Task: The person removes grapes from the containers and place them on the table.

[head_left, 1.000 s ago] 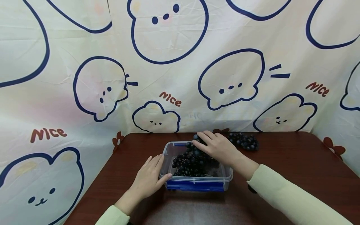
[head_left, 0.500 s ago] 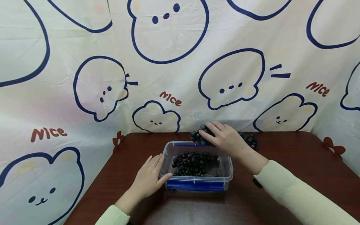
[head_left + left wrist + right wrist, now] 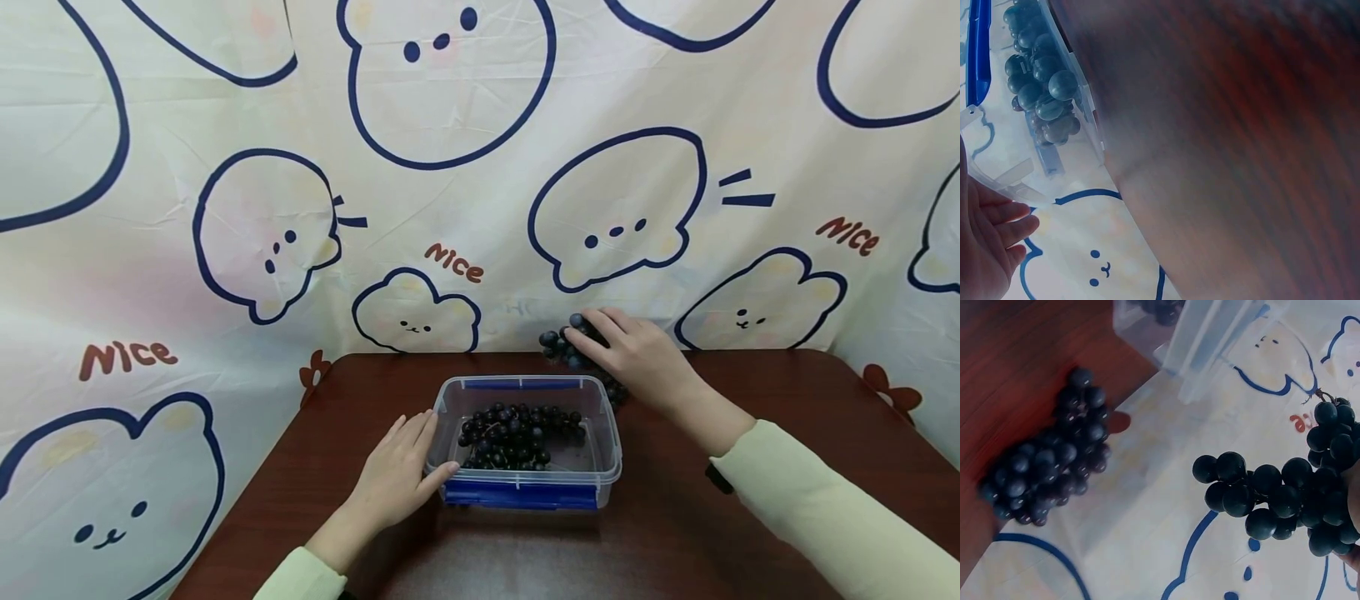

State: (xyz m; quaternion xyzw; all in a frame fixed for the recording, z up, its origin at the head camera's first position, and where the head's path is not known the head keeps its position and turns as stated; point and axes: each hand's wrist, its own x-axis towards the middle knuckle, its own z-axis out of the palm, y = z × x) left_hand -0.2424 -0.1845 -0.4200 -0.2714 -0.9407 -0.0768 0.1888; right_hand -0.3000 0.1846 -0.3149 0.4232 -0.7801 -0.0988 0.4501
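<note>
My right hand (image 3: 637, 354) grips a bunch of dark grapes (image 3: 562, 346), raised behind the right back corner of a clear plastic box (image 3: 611, 433). The right wrist view shows these held grapes (image 3: 1285, 494) hanging apart from the box. Below them, a second grape bunch (image 3: 1047, 462) lies on the table; in the head view the hand mostly covers it. Inside the box rests a third bunch (image 3: 510, 437), toward the left. With fingers extended, my left hand (image 3: 397, 475) touches the box's left side, its thumb at the front left corner. The left wrist view catches that hand (image 3: 997, 237) beside the box wall.
A dark red-brown wooden table (image 3: 787, 467) carries everything. Blue clip strips (image 3: 521, 497) run along the box's front and back. A cream cloth (image 3: 450, 208) with blue cartoon outlines hangs behind the table and at its sides.
The right hand has lifted the grape bunch up out of the box and carried it back and to the right, over the bunch on the table. The left hand and box stay put.
</note>
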